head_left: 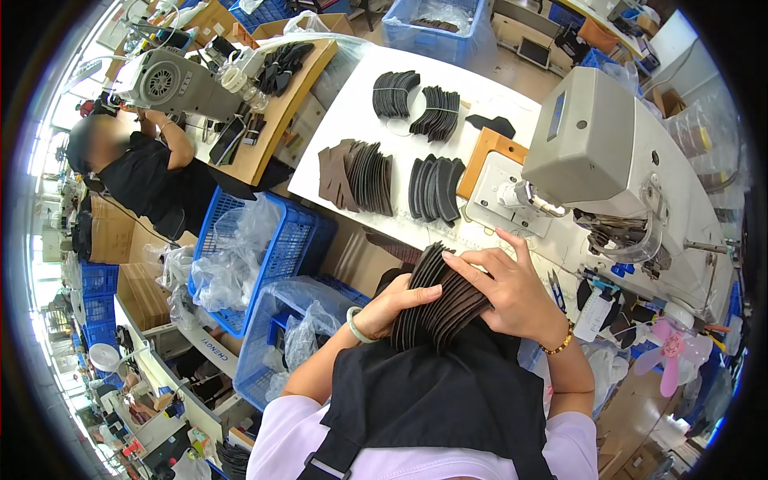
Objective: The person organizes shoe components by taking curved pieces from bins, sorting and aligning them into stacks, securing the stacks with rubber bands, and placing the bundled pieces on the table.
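Observation:
A fanned stack of dark curved pieces [438, 310] is held up in front of my black apron. My left hand [398, 304] grips its left side, with the thumb laid across the edges. On the upper right side, my right hand [504, 284] has its thumb and a finger against the pieces, other fingers raised. Beyond, on the white table [336, 120], lie a brown fanned stack [364, 178], a black curved stack [434, 189] and two tied black bundles [395, 94] [436, 113].
A sewing machine [588, 136] stands at the right of the table, with scissors [556, 290] near its front edge. Blue crates [276, 264] with plastic bags are at the left. A co-worker [136, 172] sits at another machine [172, 84]. A pink fan [670, 348] is at the right.

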A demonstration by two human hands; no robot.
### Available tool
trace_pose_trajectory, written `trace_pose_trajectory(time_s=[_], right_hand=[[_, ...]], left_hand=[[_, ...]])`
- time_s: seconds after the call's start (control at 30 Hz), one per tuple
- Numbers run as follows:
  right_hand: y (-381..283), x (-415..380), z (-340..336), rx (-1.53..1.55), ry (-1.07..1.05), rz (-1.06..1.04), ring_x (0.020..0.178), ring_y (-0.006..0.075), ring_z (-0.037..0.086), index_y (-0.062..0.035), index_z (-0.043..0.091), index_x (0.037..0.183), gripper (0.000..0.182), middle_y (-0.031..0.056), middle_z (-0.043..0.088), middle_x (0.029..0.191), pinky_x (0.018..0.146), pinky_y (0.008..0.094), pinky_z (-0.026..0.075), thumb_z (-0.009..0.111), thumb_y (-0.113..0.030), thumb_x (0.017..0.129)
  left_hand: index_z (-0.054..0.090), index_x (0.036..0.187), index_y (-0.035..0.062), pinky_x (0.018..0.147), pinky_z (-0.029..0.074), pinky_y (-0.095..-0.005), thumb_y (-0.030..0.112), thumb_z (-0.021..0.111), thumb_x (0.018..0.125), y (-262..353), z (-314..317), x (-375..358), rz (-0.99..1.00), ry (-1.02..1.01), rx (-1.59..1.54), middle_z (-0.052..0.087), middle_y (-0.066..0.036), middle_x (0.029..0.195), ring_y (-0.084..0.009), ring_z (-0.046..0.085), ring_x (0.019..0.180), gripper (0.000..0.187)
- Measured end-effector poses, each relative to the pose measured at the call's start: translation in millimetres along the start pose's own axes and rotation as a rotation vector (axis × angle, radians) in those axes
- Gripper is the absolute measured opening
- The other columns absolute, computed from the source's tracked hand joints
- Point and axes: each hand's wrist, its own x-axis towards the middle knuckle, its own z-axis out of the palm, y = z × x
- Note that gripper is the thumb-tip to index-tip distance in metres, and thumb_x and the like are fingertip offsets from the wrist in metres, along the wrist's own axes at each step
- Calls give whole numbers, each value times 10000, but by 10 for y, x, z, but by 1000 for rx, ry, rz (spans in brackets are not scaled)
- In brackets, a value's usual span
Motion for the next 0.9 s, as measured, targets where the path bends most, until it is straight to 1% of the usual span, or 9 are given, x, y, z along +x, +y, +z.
trace_pose_trajectory(time_s=[0.17, 0.27, 0.33, 0.37, 0.43, 0.53, 0.77, 0.87, 0.9], right_hand=[[14, -19, 54, -3, 7, 6, 1009, 158, 526, -86, 517, 1241, 673, 17, 534, 1093, 1049, 469, 250, 664, -49, 586], [28, -26, 65, 25, 28, 21, 1070, 178, 499, -79, 527, 1211, 661, 30, 523, 1099, 1047, 473, 257, 667, -40, 566], [32, -13, 55, 37, 53, 9, 1171, 202, 451, -72, 539, 1170, 636, 36, 503, 1213, 1045, 471, 264, 675, -38, 549], [35, -1, 46, 35, 54, 10, 1171, 202, 451, -72, 539, 1170, 636, 36, 503, 1213, 1045, 471, 264, 675, -38, 549], [35, 16, 26, 26, 0, -32, 1245, 204, 409, -66, 539, 1150, 622, 32, 461, 1327, 1046, 468, 266, 673, -29, 544], [63, -9, 46, 44, -33, -52, 1274, 192, 388, -64, 550, 1141, 613, 20, 427, 1382, 1051, 461, 263, 668, -21, 541], [54, -33, 74, 15, 19, -63, 1246, 164, 424, -61, 576, 1121, 581, 9, 478, 1335, 1058, 444, 263, 661, -19, 548], [64, -40, 84, 23, 27, -78, 1208, 161, 460, -71, 555, 1154, 600, 16, 507, 1296, 1057, 439, 265, 663, -23, 566], [62, -36, 81, 77, 22, -67, 1173, 162, 482, -80, 526, 1196, 637, 23, 522, 1264, 1056, 439, 264, 668, -34, 577]], left_hand=[[435, 1230, -53, 821, 494, -268, 216, 606, 871, -6, -24, -9, 8, -17, 12, 574, -111, 1111, -146, 593, 955, 480], [429, 1235, -54, 820, 496, -269, 221, 600, 876, -8, -28, -21, 16, -23, -4, 573, -110, 1111, -144, 593, 954, 483], [424, 1236, -57, 821, 498, -269, 227, 597, 879, -10, -39, -23, 19, -32, 16, 572, -111, 1110, -146, 594, 954, 487], [424, 1236, -57, 821, 498, -269, 227, 597, 879, -11, -38, -26, 19, -33, 18, 572, -111, 1110, -146, 594, 954, 487], [422, 1237, -58, 814, 501, -266, 229, 594, 882, -14, -35, -28, 9, -49, 5, 571, -112, 1112, -145, 594, 956, 488], [421, 1238, -58, 807, 505, -262, 230, 588, 887, -21, -34, -26, 15, -45, 0, 573, -112, 1108, -143, 597, 948, 483], [427, 1228, -57, 782, 517, -257, 232, 579, 894, -47, -70, -30, 0, -63, -35, 586, -106, 1080, -137, 610, 917, 467], [434, 1220, -58, 770, 520, -257, 232, 574, 897, -63, -87, -32, -12, -66, -50, 588, -105, 1077, -134, 612, 911, 456], [434, 1219, -60, 773, 519, -256, 225, 578, 894, -71, -87, -31, -10, -68, -51, 588, -106, 1078, -134, 611, 913, 456]])
